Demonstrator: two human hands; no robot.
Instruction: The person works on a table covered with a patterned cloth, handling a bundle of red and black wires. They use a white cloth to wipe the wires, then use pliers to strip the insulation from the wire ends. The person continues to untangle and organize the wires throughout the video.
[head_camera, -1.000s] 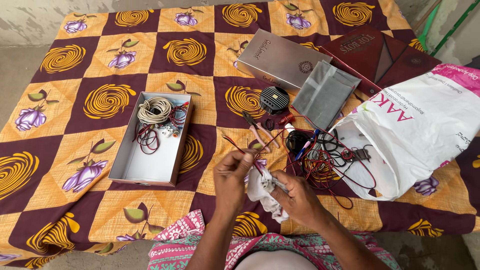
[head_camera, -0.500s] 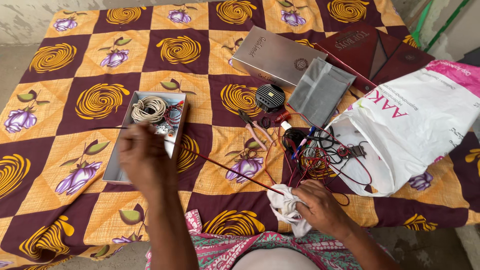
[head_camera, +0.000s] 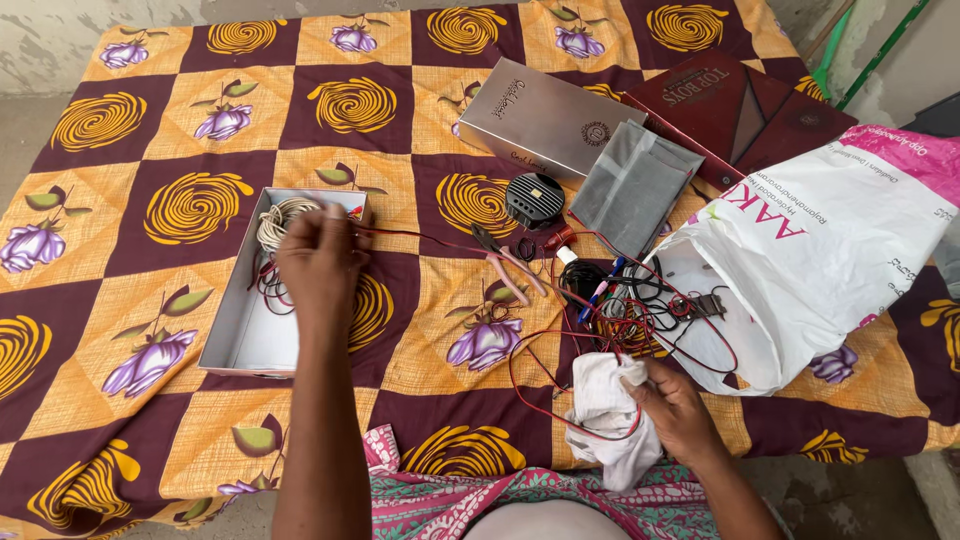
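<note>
Patterned cloth bench (head_camera: 420, 300) | left hand (head_camera: 320, 262) fingers pinched on thin red wire (head_camera: 440, 243) over white box (head_camera: 250, 340) | right hand (head_camera: 675, 410) clamps white rag (head_camera: 605, 420) | wire likely light, floppy; grip near end.

One head-worn camera looks steeply down – fairly near – over the patterned cloth (head_camera: 420, 300) – no second view.

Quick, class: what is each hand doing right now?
Left hand: closed on a red wire over the open box.
Right hand: holding a white cloth.
</note>
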